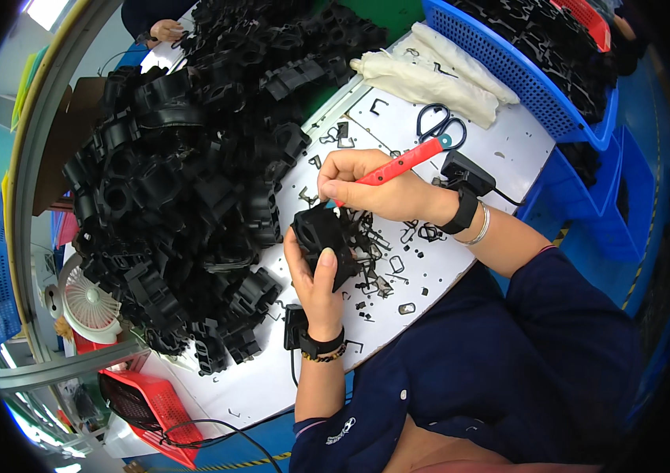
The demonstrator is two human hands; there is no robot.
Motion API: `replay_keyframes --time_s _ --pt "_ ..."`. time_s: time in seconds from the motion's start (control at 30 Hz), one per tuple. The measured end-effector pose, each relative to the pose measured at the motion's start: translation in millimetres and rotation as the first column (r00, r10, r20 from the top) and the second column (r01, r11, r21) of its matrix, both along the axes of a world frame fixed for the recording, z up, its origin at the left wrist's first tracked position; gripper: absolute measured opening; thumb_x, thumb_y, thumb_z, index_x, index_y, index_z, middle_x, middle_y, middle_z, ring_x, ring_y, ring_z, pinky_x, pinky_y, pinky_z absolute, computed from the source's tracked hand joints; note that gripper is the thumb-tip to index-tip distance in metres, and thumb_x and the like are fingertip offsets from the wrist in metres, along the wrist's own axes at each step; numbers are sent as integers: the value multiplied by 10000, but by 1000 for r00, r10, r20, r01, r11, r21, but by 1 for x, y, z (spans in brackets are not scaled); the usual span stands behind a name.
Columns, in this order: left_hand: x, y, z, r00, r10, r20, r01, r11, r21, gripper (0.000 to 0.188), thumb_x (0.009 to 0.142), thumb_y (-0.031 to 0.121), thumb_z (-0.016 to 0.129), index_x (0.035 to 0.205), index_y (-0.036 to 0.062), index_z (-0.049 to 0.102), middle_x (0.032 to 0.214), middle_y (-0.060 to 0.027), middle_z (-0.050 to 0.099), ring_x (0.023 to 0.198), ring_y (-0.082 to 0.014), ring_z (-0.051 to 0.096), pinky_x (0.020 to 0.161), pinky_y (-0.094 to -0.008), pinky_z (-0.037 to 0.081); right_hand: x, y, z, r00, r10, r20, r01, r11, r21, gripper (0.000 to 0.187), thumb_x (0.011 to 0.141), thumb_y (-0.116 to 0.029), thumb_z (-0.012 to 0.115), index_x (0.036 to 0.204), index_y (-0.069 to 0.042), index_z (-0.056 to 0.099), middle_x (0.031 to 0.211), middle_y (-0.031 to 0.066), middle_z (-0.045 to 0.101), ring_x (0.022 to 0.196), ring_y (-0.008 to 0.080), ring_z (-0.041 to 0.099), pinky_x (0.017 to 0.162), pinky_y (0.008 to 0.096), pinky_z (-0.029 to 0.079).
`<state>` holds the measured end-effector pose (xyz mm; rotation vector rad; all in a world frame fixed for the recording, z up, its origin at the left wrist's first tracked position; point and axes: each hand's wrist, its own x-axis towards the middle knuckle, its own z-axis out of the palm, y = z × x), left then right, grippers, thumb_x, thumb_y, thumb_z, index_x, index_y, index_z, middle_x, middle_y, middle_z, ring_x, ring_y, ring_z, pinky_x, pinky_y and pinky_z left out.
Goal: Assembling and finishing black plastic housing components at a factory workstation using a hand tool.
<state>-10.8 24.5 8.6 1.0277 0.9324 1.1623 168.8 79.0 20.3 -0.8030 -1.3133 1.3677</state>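
My left hand (pixel 313 293) is closed around a black moulded plastic part (pixel 319 229), its thumb lying along the near side. Between the fingers of my right hand (pixel 390 191) is a red-handled trimming knife (pixel 404 164), tilted so that its tip meets the top edge of the part. The exact contact of the blade is partly hidden by my fingers. Small black plastic scraps (pixel 378 264) lie scattered on the white tabletop (pixel 437 260) beside the part. Dark-handled scissors (pixel 447 130) rest beyond my right hand.
A large heap of black plastic parts (pixel 169 197) covers the table's left and far side. Folded cream cloth (pixel 429 75) and a blue basket (pixel 528 67) are far right. A red basket (pixel 163 406) and a fan (pixel 91 298) are left. Another person's hand (pixel 166 31) shows beyond the heap.
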Motion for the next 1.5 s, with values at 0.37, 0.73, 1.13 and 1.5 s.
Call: replay_keyframes --time_s 0.37,0.73,1.13,1.5 --pt "5 -8 -2 998 32 51 -33 999 28 628 896 273 602 1420 35 350 1196 -122 546 979 -205 605 785 -332 537 11 -3 -2 985 118 -125 -128 989 -79 298 989 -274 623 909 -1 714 745 11 651 619 60 531 572 228 437" --pt "-4 -7 -16 903 170 -394 -7 923 384 723 859 173 733 1443 33 331 1282 -84 473 1087 -163 525 957 -307 445 3 -5 -2 960 -66 273 28 990 139 225 904 -219 689 805 -17 679 681 35 665 622 88 587 574 278 451" --pt "5 -8 -25 960 132 -246 -67 965 254 749 926 200 602 1504 -20 179 1349 -189 478 1148 -258 579 967 -398 517 3 -6 -15 892 -333 306 147 854 500 171 803 -132 650 697 -18 581 625 96 600 582 261 585 562 362 439" --pt "-1 -8 -21 961 194 -199 -172 977 123 721 910 249 639 1467 -28 272 1292 -153 495 1083 -217 568 931 -346 496 10 -4 5 958 -283 44 276 953 127 177 884 -176 672 839 -5 667 720 35 661 663 108 606 622 270 462"
